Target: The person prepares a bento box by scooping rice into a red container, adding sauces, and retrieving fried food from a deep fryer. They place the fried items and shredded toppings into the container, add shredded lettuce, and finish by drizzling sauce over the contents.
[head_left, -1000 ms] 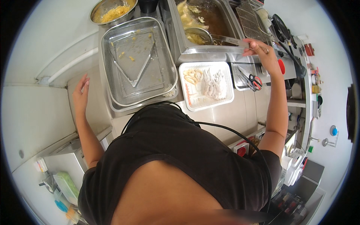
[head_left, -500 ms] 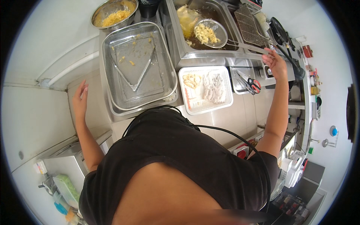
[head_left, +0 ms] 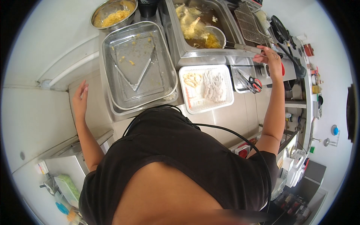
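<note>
My right hand [head_left: 273, 63] grips the long handle of a mesh skimmer [head_left: 245, 47], its fingers closed round the end. The skimmer's bowl rests tilted in the oil of a steel fryer [head_left: 213, 51], with yellow bits in and around it. Battered pieces [head_left: 190, 27] float at the fryer's left side amid foam. My left hand [head_left: 80, 97] hangs at the left, holding nothing, fingers stretched out. Nearest to it stands a steel tray with a wire basket [head_left: 173, 77], with metal tongs [head_left: 135, 87] lying open inside among a few crumbs.
A steel bowl [head_left: 95, 17] with yellow crumbs stands at the far left. A white tray [head_left: 210, 109] in front of the fryer holds pale raw pieces. Scissors [head_left: 255, 85] lie in a small tray to its right. A wire rack [head_left: 249, 24] and black pans [head_left: 278, 30] stand beyond.
The skimmer's bowl has gone down into the oil, and the yellow bits it carried are now partly in the oil. My right hand has shifted slightly left. The left hand has hardly moved.
</note>
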Demonstrator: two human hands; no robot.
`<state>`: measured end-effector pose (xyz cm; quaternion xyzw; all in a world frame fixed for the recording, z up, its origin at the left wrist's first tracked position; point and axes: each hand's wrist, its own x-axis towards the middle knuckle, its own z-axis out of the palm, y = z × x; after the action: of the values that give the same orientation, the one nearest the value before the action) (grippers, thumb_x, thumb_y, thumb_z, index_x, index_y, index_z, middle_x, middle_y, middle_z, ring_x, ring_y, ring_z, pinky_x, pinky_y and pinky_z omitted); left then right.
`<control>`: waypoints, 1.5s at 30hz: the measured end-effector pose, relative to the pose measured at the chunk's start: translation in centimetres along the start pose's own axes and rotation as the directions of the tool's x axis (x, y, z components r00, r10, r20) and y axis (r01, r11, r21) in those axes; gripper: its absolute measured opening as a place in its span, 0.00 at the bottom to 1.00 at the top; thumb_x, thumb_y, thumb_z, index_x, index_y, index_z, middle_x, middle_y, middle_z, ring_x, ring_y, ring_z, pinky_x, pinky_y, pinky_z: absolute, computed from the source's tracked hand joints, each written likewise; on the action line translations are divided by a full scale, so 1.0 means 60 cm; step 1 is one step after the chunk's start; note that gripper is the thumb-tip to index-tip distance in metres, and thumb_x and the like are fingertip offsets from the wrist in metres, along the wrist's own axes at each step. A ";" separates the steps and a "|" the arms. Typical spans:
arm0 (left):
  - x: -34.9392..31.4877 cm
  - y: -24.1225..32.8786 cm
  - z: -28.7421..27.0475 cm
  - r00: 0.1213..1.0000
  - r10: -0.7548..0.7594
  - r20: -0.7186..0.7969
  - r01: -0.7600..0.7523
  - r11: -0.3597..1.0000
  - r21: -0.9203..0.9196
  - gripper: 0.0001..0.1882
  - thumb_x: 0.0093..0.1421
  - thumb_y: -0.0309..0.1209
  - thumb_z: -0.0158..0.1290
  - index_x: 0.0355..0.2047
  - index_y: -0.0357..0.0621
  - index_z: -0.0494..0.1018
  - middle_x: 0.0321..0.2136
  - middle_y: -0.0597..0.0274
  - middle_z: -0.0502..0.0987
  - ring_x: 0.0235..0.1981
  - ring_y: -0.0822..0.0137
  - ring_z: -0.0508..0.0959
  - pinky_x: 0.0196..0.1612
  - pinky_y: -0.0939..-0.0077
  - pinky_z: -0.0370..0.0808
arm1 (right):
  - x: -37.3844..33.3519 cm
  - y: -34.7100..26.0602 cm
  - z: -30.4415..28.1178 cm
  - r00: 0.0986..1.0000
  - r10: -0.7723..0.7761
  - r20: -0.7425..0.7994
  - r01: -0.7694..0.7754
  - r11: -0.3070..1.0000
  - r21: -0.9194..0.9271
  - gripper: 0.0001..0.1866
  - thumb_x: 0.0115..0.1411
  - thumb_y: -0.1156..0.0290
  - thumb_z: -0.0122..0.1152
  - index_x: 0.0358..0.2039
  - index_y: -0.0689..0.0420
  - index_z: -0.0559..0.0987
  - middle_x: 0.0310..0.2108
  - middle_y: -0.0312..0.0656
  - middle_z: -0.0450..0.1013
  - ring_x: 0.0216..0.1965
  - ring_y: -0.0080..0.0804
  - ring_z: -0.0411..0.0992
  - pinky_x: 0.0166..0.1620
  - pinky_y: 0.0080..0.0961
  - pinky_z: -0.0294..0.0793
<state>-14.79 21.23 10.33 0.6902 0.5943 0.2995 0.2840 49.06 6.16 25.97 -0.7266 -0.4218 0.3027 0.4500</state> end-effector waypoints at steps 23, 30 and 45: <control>0.003 -0.010 0.008 0.999 -0.018 0.034 0.017 1.000 0.025 0.19 0.61 0.33 0.46 0.53 0.46 0.67 0.42 0.56 0.75 0.46 0.66 0.72 0.51 0.74 0.65 | -0.023 -0.083 0.081 0.961 -0.068 -0.269 0.105 0.987 0.124 0.19 0.62 0.66 0.41 0.43 0.69 0.72 0.29 0.51 0.74 0.32 0.39 0.77 0.37 0.24 0.75; -0.008 -0.037 -0.002 1.000 -0.001 0.017 0.002 0.999 -0.037 0.19 0.62 0.35 0.46 0.53 0.46 0.67 0.44 0.53 0.74 0.46 0.65 0.72 0.51 0.74 0.65 | -0.033 -0.106 0.167 0.979 -0.168 -0.115 0.152 0.979 -0.134 0.18 0.64 0.63 0.44 0.40 0.66 0.74 0.25 0.45 0.74 0.28 0.26 0.75 0.36 0.18 0.72; 0.000 -0.038 0.016 0.998 -0.027 0.048 0.030 0.997 -0.070 0.19 0.61 0.34 0.46 0.52 0.46 0.67 0.42 0.57 0.75 0.46 0.66 0.72 0.49 0.74 0.66 | -0.006 0.002 0.066 0.984 0.156 -0.081 -0.131 0.957 0.258 0.20 0.64 0.66 0.36 0.44 0.69 0.70 0.32 0.50 0.73 0.32 0.36 0.76 0.38 0.24 0.74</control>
<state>-15.57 21.49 7.99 0.6781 0.5861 0.3000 0.3266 45.73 7.40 24.25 -0.7067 -0.3030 0.3486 0.5360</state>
